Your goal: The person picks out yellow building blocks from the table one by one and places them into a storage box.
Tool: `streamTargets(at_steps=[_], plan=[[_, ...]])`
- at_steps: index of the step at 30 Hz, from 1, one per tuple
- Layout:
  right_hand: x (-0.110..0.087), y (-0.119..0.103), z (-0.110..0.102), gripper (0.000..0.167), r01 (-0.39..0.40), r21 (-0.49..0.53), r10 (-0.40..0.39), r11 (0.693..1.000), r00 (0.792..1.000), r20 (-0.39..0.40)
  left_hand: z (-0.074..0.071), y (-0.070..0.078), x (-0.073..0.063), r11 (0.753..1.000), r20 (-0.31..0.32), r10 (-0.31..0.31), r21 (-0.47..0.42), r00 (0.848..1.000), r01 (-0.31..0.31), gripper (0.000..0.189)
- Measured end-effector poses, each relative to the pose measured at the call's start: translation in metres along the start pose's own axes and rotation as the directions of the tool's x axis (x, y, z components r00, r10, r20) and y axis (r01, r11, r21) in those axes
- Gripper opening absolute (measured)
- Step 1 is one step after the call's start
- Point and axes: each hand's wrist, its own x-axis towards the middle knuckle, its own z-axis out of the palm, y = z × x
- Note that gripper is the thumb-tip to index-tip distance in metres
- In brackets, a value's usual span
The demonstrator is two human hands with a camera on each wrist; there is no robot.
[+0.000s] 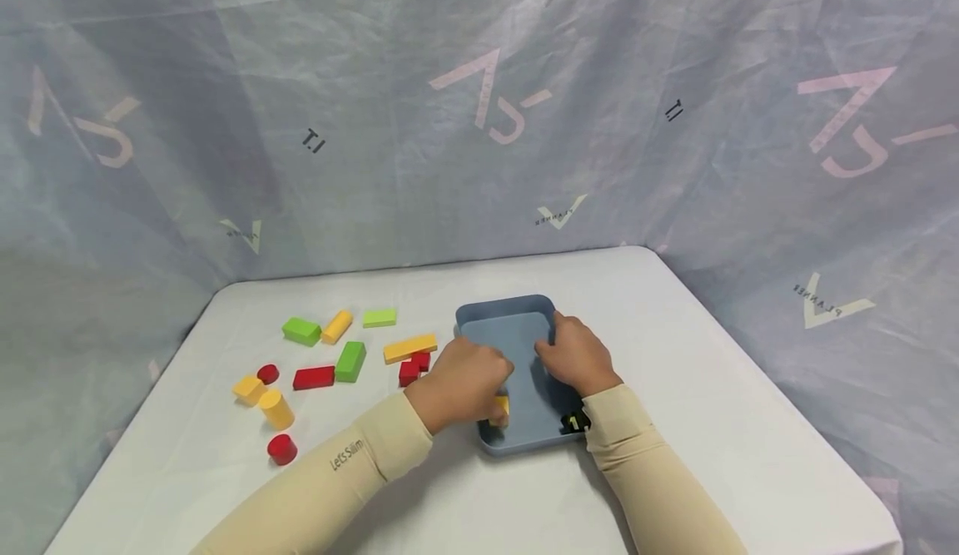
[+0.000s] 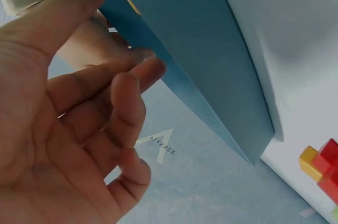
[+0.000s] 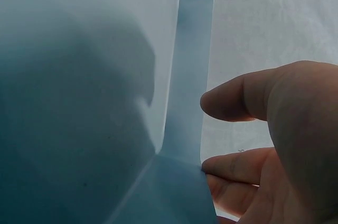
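A shallow grey-blue tray [image 1: 504, 305] stands on the table between both hands. At its left rim my left hand [image 1: 468, 380] reaches over the wall, beside a yellow block [image 1: 504, 408] inside the near left corner. In the left wrist view the thumb and loosely bent fingers [image 2: 127, 97] are apart, with nothing gripped between them. My right hand [image 1: 580, 355] holds the tray's right wall, thumb inward and fingers outside. The right wrist view shows its thumb [image 3: 227, 100] by the rim and fingertips against the outer side.
Left of the tray lie a long yellow block [image 1: 409, 348], red cubes [image 1: 409, 373], green blocks [image 1: 350, 361], a red block [image 1: 314, 378], yellow cylinders [image 1: 276, 409] and red cylinders [image 1: 282, 449]. A black wrist device [image 1: 575, 422] is on the right wrist. Grey fabric [image 1: 419, 197] hangs behind the table.
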Motion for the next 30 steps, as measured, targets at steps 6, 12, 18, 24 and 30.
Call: streamTargets(at_steps=[6,12,18,24,30], plan=[[0.001,0.001,0.001,0.074,-0.003,-0.008,0.003,1.0,1.0,0.001,-0.003,-0.006,-0.001,1.0,-0.056,-0.002,0.023,0.998,0.003,0.049],[0.001,0.0,0.001,0.074,-0.02,-0.012,0.02,1.0,1.0,0.006,-0.003,-0.015,-0.005,0.999,-0.114,-0.028,0.012,0.993,0.03,0.042],[0.001,-0.001,0.001,0.074,-0.021,-0.008,0.021,1.0,1.0,0.007,-0.001,-0.027,-0.011,0.996,-0.161,-0.082,0.02,0.984,0.086,0.032],[0.0,-0.002,0.0,0.074,-0.025,-0.006,0.025,1.0,1.0,0.003,0.0,-0.037,-0.015,0.993,-0.194,-0.109,0.02,0.975,0.115,0.029],[0.001,-0.001,0.002,0.074,-0.03,-0.001,0.03,1.0,1.0,0.004,0.004,-0.042,-0.02,0.99,-0.188,-0.136,0.011,0.973,0.141,0.032]])
